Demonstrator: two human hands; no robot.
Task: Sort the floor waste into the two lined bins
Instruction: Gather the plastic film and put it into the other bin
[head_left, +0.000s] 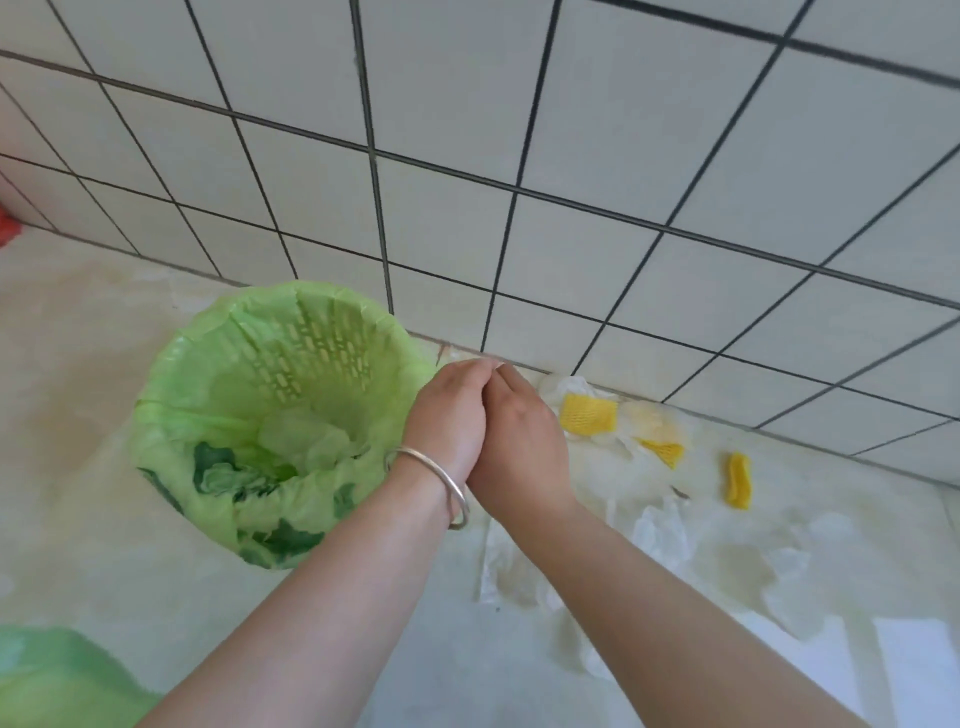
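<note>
A green-lined slotted bin (156, 400) stands on the floor by the tiled wall, with green leafy scraps (228, 475) inside. My left hand (452, 415), with a silver bangle on the wrist, and my right hand (519, 441) are pressed together just right of the bin's rim, fingertips touching. Their palms face each other, so anything between them is hidden. To the right, on the floor, lie three yellow foam net pieces (587, 413) (662, 451) (738, 480) and crumpled white wrappers (660, 530). A corner of a second green-lined bin (52, 675) shows at the bottom left.
The white tiled wall (571, 182) runs close behind the bin and the litter. More thin white plastic (506, 566) lies under my right forearm. A red object (8, 228) peeks in at the far left edge. The floor is pale and stained.
</note>
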